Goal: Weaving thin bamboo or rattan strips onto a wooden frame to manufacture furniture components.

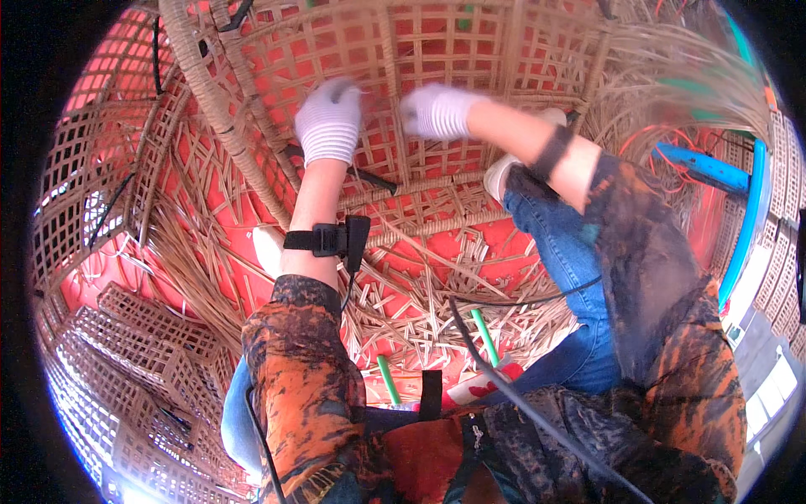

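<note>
A large open lattice of woven tan strips, edged with wrapped poles, fills the upper middle in front of me. Both my hands wear white gloves with striped cuffs. My left hand is closed at the weave, fingers curled; what they pinch is too small to make out. To its right, level with it, my right hand is slightly blurred and looks curled closed near the same weave. Whatever it grips cannot be made out. A black strap piece sticks out by the panel's lower edge, below my hands.
Long loose strips lie at the left, and short cut scraps litter the red floor covering. Blurred strips spread at upper right beside a blue frame. More lattice pieces stand at lower left. Two green rods lie near my legs.
</note>
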Demonstrator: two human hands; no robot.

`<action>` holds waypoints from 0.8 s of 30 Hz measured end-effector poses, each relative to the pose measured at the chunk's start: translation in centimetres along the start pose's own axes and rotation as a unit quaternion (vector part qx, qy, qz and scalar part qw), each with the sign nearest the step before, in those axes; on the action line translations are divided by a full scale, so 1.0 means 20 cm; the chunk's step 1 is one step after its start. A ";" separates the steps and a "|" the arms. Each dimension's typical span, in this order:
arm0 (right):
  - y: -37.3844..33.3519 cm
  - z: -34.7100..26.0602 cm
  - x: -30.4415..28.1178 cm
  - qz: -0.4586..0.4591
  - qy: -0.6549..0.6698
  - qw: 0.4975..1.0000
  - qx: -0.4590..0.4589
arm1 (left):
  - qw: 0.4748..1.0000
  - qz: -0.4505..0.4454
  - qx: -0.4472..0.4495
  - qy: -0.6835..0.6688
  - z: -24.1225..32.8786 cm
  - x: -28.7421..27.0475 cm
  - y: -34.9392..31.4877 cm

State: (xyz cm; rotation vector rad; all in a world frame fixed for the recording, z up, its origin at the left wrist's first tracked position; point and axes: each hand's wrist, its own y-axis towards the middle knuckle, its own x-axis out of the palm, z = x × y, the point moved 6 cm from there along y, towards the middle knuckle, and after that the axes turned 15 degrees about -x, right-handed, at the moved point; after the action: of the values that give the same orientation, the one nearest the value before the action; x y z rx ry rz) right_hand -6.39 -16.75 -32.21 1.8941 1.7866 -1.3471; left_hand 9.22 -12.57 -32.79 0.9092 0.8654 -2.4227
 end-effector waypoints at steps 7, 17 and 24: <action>-0.62 -1.07 0.32 -0.278 0.098 0.922 -0.249 | 0.975 -0.130 0.044 0.176 0.17 0.24 -0.15; -0.60 -0.92 0.51 -0.258 0.123 0.914 -0.287 | 0.984 -0.111 0.050 0.133 0.05 0.28 0.01; -0.11 0.13 0.01 0.194 0.035 0.978 0.062 | 0.979 -0.108 0.072 0.159 0.06 0.25 0.02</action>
State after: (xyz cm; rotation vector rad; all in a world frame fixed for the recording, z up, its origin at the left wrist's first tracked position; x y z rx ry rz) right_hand -9.50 -17.91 -32.99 2.2346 1.2883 -1.2841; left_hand 5.41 -14.34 -35.76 1.3492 0.9497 -2.5927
